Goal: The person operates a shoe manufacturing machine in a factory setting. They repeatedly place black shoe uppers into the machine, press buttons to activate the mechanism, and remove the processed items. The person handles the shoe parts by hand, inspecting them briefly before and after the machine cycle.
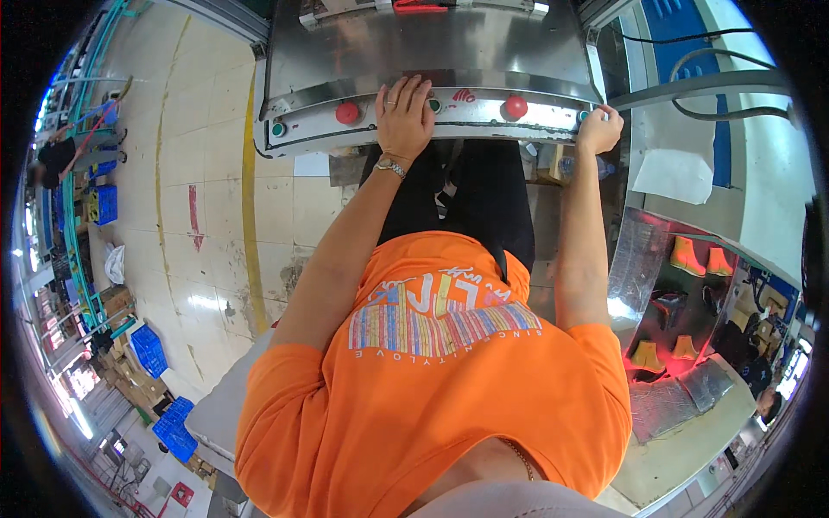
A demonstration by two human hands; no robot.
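My left hand (404, 119) lies on the sloped front of a metal control panel (311, 129), fingers stretched out over its top edge. Its thumb side is beside a green push button (434, 105). At the panel's right end, my right hand (599, 131) is closed, its fingers curled round the corner. A fingertip meets another green button (583, 116) there. Two red knob-like buttons (515, 107) stand out from the panel, one on either side of the middle green button. A third green button (278, 129) sits at the left end.
Behind the panel is a steel machine top (432, 52) with a metal fixture at its far edge. To my right, orange and dark boot-shaped pieces (686, 256) lie in a red-lit conveyor (622, 276). Blue crates (148, 350) stand on the left, where a person (65, 160) is visible.
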